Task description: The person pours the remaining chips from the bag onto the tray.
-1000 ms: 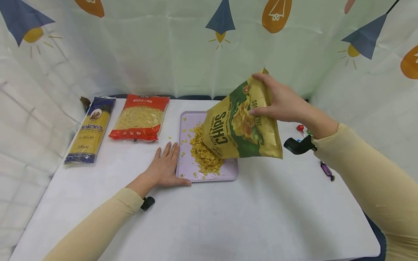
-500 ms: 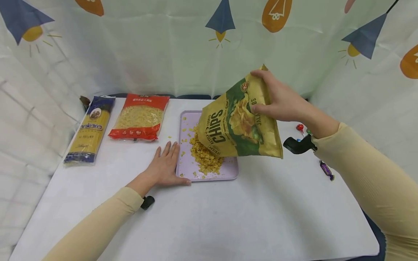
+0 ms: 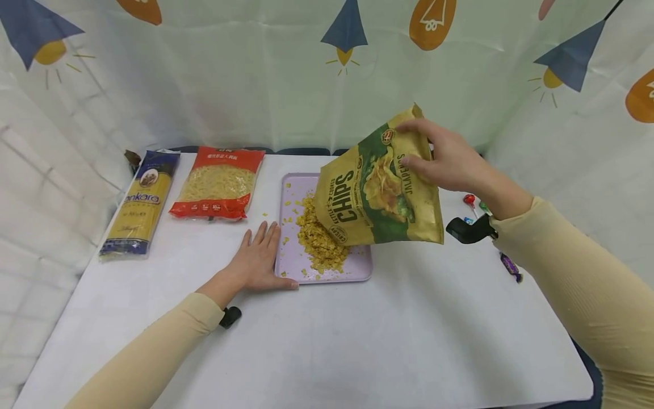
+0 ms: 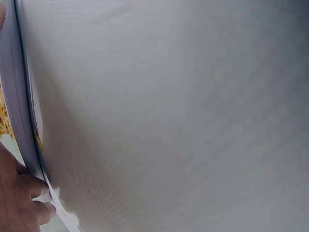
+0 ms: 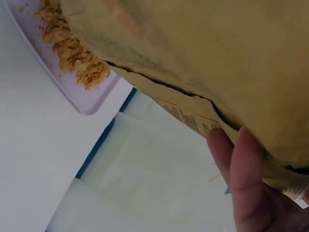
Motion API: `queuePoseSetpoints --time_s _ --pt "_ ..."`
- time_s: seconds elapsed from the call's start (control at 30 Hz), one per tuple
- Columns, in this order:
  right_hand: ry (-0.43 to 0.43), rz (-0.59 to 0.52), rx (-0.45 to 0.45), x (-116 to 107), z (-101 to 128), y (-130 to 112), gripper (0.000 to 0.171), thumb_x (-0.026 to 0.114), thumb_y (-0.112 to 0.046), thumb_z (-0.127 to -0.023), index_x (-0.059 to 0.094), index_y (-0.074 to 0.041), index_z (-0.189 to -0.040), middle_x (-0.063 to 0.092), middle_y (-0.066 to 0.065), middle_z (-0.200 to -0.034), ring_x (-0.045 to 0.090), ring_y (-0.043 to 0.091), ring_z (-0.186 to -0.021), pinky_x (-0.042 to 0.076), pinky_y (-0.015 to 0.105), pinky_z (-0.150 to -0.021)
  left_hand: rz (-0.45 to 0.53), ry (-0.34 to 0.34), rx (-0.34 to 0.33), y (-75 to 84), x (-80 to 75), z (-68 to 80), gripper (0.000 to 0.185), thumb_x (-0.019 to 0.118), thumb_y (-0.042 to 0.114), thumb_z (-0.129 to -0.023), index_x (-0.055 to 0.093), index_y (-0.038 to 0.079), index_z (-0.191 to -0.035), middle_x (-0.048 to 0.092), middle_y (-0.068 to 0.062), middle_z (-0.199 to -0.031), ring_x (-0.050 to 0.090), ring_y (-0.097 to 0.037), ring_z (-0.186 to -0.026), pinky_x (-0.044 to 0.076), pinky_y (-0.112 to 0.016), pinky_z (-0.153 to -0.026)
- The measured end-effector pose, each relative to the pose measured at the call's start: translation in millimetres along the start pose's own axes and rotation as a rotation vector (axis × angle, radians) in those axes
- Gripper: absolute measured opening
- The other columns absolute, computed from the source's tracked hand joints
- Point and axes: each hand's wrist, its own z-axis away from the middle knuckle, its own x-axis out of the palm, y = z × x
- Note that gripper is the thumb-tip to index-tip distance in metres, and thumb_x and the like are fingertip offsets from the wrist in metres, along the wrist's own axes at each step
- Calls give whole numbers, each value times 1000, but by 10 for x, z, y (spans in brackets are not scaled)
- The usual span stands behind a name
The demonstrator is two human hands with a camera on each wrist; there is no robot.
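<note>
My right hand (image 3: 443, 159) grips the bottom end of a yellow-green chips bag (image 3: 379, 190), held tilted with its mouth down over a lilac tray (image 3: 293, 187). A heap of broken yellow chips (image 3: 319, 238) lies on the tray under the bag's mouth. In the right wrist view the bag (image 5: 203, 63) fills the top, with my fingers (image 5: 244, 174) under its seam and the chips (image 5: 72, 53) on the tray (image 5: 87, 99) at upper left. My left hand (image 3: 258, 261) lies flat on the table, fingers straight, against the tray's left edge (image 4: 21, 116).
A blue spaghetti pack (image 3: 140, 201) and a red-edged pasta bag (image 3: 218, 183) lie at the table's back left. Wrapped sweets (image 3: 511, 267) and a lollipop (image 3: 469, 200) lie at the right. A printed cloth backdrop rises behind and at both sides. The white table (image 3: 327, 341) stretches toward me.
The bag has shifted slightly right and its raised end dropped a little, with my right hand moving with it. The left hand and tray have stayed put.
</note>
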Motion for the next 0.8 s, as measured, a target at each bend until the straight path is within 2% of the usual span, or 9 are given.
queuePoseSetpoints --time_s 0.1,0.23,0.37,0.5,0.7,0.8 --pt "29 -3 -7 1 5 -2 49 55 -28 -104 46 -24 -152 49 16 -151 55 33 -118 47 49 -89 3 1 1 -1 10 -8 143 66 86 -71 9 -9 -160 11 -28 -169 4 -48 -157 10 -70 -123" --pt "92 -26 -20 -12 16 1 43 50 -30 -107 51 -23 -150 51 12 -150 50 30 -111 39 43 -84 6 0 2 0 13 -13 142 66 86 -71 9 -9 -160 10 -28 -169 4 -48 -157 9 -70 -123" --pt "143 -65 -4 -27 20 12 41 45 -30 -109 54 -23 -148 58 12 -136 53 27 -100 40 36 -81 7 0 0 2 1 -5 142 67 85 -71 9 -9 -161 10 -28 -169 4 -48 -158 9 -70 -123" --pt "125 -72 -2 7 3 39 41 45 -27 -109 54 -22 -149 58 13 -135 53 26 -98 41 35 -79 7 3 1 5 0 -4 143 68 85 -70 9 -9 -160 10 -28 -169 4 -48 -158 9 -70 -123" --pt "97 -9 -9 70 -6 86 43 51 -24 -107 52 -20 -151 54 13 -149 51 30 -104 39 43 -81 7 7 4 2 20 -15 143 66 86 -71 9 -9 -160 10 -28 -169 5 -48 -157 9 -70 -123" --pt "101 33 -14 84 -8 95 44 53 -26 -107 52 -21 -151 51 12 -154 52 29 -89 39 42 -76 5 9 1 -3 22 -11 143 67 85 -70 9 -9 -160 11 -28 -169 5 -48 -157 9 -70 -123"
